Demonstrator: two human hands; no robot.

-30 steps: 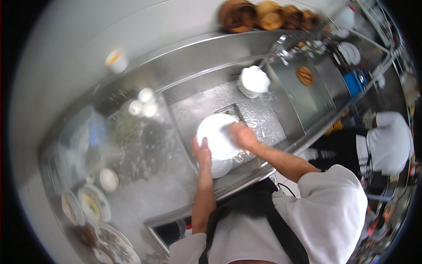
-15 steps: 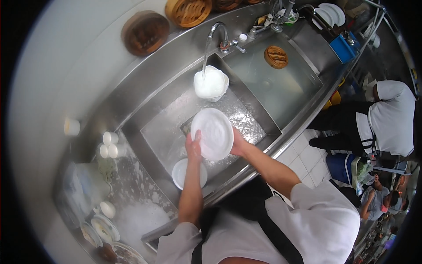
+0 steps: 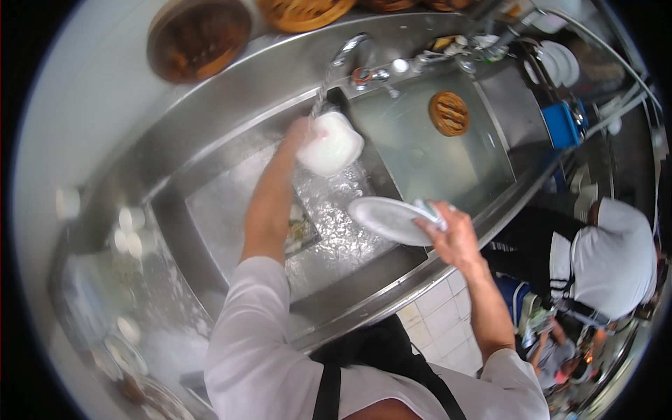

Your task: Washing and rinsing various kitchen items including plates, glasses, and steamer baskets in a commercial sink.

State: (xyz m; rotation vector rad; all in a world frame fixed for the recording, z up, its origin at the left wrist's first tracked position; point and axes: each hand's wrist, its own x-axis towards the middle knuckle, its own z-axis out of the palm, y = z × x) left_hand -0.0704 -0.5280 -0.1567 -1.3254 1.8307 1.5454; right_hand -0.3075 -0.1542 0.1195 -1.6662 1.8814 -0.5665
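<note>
My left hand [image 3: 304, 133] reaches under the running tap [image 3: 350, 52] and grips the edge of a white, rounded-square bowl [image 3: 332, 145]. Water falls beside that hand; its fingers are partly hidden and blurred. Over the sink's right-hand side, my right hand [image 3: 453, 234] holds a round white plate [image 3: 390, 219] by its rim, tilted nearly edge-on. Something small and pale at the fingertips is too blurred to make out. Below both hands lies the wet steel sink basin [image 3: 336, 238], with food scraps [image 3: 297, 227] in its sunken part.
A second basin [image 3: 399, 140] of cloudy water holds a round wooden steamer piece [image 3: 449, 113]. Wooden steamers [image 3: 199, 42] line the back ledge. White cups [image 3: 129, 231] and stacked dishes [image 3: 126, 353] stand at left. A blue container [image 3: 562, 124] and a co-worker [image 3: 609, 259] are at right.
Both hands were on the plate over the basin. My left hand has let go and moved up to the bowl under the tap; my right hand has carried the plate to the right and tilted it.
</note>
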